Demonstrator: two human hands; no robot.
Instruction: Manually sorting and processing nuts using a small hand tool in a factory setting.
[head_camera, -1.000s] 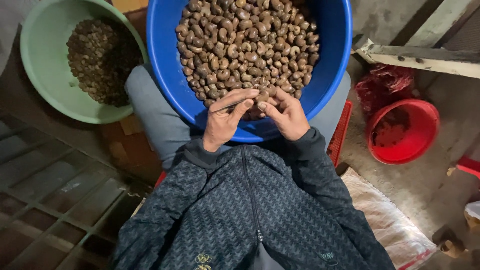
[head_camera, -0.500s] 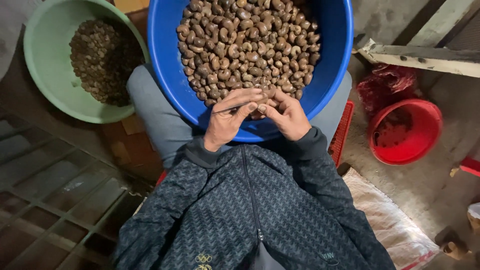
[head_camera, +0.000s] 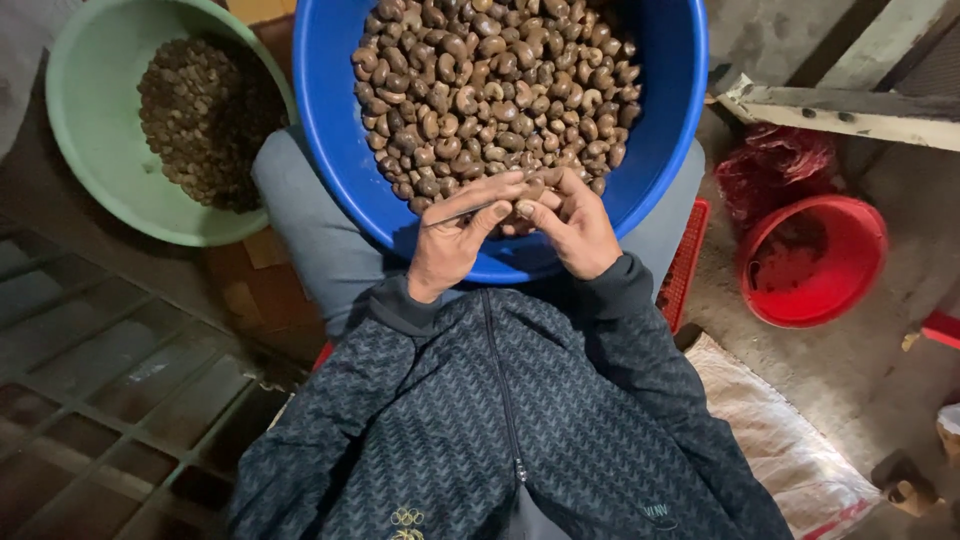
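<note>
Dark patterned jacket (head_camera: 500, 420) fills the near foreground, zip down the middle. Just past it the two hands meet over the near rim of the blue tub (head_camera: 340, 150), which sits on the lap. Left hand (head_camera: 450, 235) has fingers curled in, thumb and forefinger pinching a thin metal pick (head_camera: 462, 211); the pick lies nearly level, long axis left-right, tip toward the right hand. Right hand (head_camera: 575, 225) has fingers bent close together, pinching one nut (head_camera: 533, 187) at the fingertips, right at the pick's tip; nut's own orientation too small to tell. Blue tub holds a heap of brown curved nuts (head_camera: 490, 80), piled toward the far side, bare blue wall showing near and left. Left of it, on the floor, a green basin (head_camera: 85, 120) holds a smaller, darker pile (head_camera: 200, 120). To the right, well apart, a red bucket (head_camera: 850, 290) with dark reddish scraps inside. White sack (head_camera: 790, 450) lies near right.
</note>
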